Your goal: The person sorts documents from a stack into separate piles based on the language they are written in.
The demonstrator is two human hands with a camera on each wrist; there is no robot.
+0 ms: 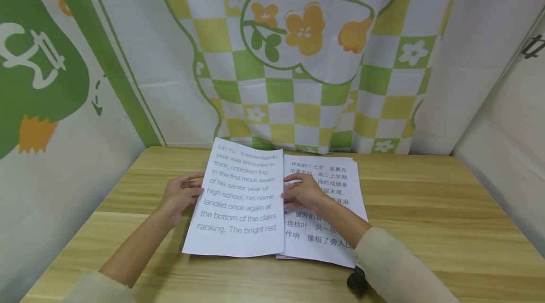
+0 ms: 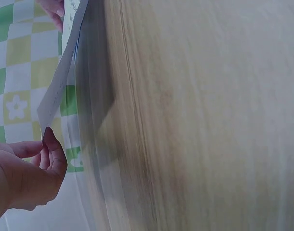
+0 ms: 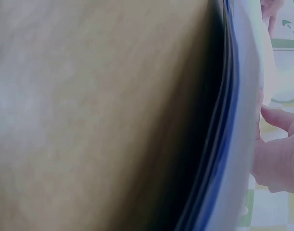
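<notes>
A white sheet of paper printed with large English text [image 1: 240, 199] is raised over the table, overlapping the left part of a stack of sheets with Chinese text [image 1: 336, 185]. My left hand [image 1: 176, 199] pinches its left edge; in the left wrist view, thumb and fingertips meet at the corner of the sheet [image 2: 60, 77]. On the opposite edge, my right hand [image 1: 304, 192] grips the English sheet between thumb and fingers, the forearm crossing above the Chinese pages. Seen from the right wrist, several layered page edges [image 3: 219, 144] curve past the right hand [image 3: 282, 154].
The wooden table [image 1: 426, 218] extends on both sides of the papers. Behind it hangs a checked, flower-printed curtain [image 1: 298, 95], with white fabric walls left and right. A small black object [image 1: 357, 284] shows beside the right sleeve [image 1: 396, 260].
</notes>
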